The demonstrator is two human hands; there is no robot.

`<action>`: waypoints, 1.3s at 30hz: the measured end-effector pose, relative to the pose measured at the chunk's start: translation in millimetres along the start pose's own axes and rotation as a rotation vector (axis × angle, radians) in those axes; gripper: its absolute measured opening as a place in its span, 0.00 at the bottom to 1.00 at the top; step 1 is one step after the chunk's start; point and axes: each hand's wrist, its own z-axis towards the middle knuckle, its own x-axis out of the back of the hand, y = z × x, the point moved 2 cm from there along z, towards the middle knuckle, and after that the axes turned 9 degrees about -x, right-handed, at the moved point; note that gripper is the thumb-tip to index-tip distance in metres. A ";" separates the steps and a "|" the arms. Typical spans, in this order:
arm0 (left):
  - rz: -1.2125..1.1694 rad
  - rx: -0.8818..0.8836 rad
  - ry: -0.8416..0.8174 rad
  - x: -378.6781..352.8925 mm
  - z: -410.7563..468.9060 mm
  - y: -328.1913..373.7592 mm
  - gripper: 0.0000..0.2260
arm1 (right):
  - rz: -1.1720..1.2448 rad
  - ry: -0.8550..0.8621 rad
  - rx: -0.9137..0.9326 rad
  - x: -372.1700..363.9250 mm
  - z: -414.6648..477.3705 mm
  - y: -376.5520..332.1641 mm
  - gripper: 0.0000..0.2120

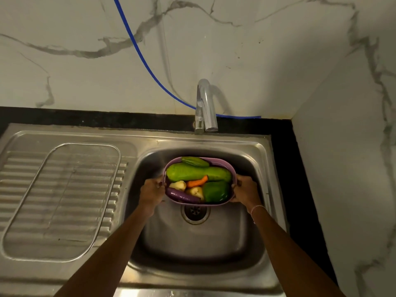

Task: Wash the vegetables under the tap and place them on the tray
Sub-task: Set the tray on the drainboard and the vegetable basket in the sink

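Both hands, left and right, clasp the basket ends over the sink

The basket hides part of the drain; both forearms leave the bottom edge.

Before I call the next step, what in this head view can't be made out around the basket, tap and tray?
- Water flow: no stream can be made out below the tap; dim light.
- Purple basket floor and lower vegetables: covered by the big green gourd and green pepper.
- Basket handles: hidden under the left hand and right hand.
- Mesh tray: left rim is near the edge.
- Sink front rim: cut off below.
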 end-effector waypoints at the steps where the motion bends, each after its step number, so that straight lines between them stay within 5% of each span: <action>1: 0.037 -0.007 -0.008 0.9 5.2 -4.4 0.07 | -0.005 0.005 0.001 0.2 2.0 -0.2 0.21; 8: 0.413 -0.147 -0.009 -0.7 36.3 -38.0 0.18 | -0.118 0.007 0.025 -0.6 20.6 4.6 0.18; 16: 0.573 -0.216 -0.021 0.6 25.5 -9.7 0.14 | -0.146 -0.038 0.033 5.0 30.4 9.6 0.17; 26: 0.610 -0.293 -0.071 -2.3 47.3 1.0 0.13 | -0.268 0.051 0.200 5.8 41.2 17.7 0.14; 30: 0.597 -0.291 -0.062 -5.0 50.1 -2.7 0.05 | -0.251 0.074 0.238 4.8 40.3 22.9 0.13; 39: 0.503 -0.365 0.041 -2.1 25.9 -14.4 0.08 | -0.250 0.035 0.206 2.3 18.1 12.1 0.09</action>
